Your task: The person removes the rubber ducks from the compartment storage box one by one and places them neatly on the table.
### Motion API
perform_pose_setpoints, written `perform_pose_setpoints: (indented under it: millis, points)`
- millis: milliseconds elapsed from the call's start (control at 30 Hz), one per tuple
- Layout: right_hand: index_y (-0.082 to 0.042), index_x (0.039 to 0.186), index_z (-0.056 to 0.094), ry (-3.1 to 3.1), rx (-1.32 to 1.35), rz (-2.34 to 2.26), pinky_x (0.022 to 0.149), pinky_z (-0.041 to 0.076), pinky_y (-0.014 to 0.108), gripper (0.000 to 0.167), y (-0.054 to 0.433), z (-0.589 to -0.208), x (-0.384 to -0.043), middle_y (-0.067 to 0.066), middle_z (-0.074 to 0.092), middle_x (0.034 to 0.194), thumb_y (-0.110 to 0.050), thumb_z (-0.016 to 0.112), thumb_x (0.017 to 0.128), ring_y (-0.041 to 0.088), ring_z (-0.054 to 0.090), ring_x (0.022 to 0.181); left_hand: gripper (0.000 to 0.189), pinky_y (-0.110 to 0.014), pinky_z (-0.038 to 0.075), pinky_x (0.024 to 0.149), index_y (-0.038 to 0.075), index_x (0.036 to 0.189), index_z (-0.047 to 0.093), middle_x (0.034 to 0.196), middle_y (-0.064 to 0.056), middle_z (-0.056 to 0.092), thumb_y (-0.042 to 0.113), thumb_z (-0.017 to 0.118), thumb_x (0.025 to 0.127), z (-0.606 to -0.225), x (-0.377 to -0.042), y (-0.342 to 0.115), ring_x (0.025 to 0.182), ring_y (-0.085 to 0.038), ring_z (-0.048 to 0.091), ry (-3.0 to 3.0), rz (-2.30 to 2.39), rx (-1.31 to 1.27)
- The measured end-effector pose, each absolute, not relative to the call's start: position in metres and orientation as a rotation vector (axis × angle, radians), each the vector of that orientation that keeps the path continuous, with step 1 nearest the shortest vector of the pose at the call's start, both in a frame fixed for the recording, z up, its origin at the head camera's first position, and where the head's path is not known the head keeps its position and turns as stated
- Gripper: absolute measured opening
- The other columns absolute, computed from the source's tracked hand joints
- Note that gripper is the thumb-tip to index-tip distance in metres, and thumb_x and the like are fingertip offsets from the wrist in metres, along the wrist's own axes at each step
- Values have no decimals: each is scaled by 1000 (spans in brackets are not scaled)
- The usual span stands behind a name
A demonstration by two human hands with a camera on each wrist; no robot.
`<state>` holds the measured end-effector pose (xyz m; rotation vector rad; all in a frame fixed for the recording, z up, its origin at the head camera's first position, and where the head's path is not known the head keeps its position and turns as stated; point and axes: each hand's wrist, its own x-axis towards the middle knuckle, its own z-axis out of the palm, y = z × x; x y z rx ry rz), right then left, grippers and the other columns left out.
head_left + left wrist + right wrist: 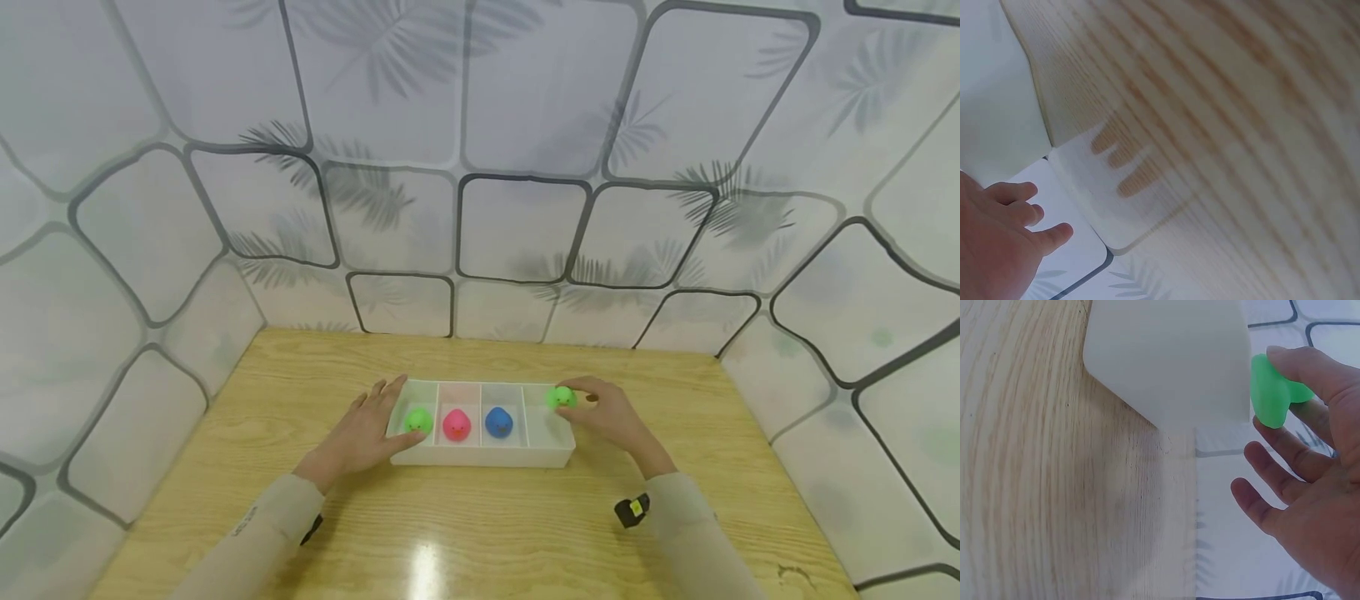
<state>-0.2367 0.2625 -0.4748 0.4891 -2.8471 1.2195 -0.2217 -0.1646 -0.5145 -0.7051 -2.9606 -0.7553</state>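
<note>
A white four-compartment box (480, 457) sits on the table. In its left compartment is a green rubber duck (418, 421), followed by a pink duck (457, 426) and a blue duck (498, 422). My left hand (367, 433) lies along the box's left end, fingers extended towards the back corner and thumb at the front rim. In the left wrist view, several fingers (1054, 237) are spread in the air beside the box. My right hand (611, 417) pinches another green duck (1270, 394) between thumb and fingertips, at the back rim of the rightmost compartment.
The wooden table (480, 525) runs up to a patterned curtain (517, 233) at the back, with more curtain at both sides. A small black device (632, 510) is worn at the right wrist.
</note>
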Motion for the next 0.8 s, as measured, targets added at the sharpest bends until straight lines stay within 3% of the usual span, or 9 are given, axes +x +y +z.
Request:
perform_pose_setpoints:
  millis: [400, 800]
  points:
    - [-7, 130, 67, -2805, 457, 1231, 97, 47, 58, 42, 279, -473, -241, 15, 65, 132, -19, 76, 90, 36, 58, 123, 103, -64, 18, 117, 10, 163, 13, 161, -18, 32, 73, 52, 92, -513, -221, -165, 151, -42, 19, -2973, -755, -694]
    - [-7, 133, 61, -2823, 390, 1222, 95, 48, 58, 42, 299, -486, -247, 16, 65, 130, -21, 72, 95, 38, 57, 122, 101, -64, 18, 117, 12, 163, 13, 161, -18, 31, 71, 54, 92, -514, -222, -165, 151, -42, 20, -2967, -760, -700]
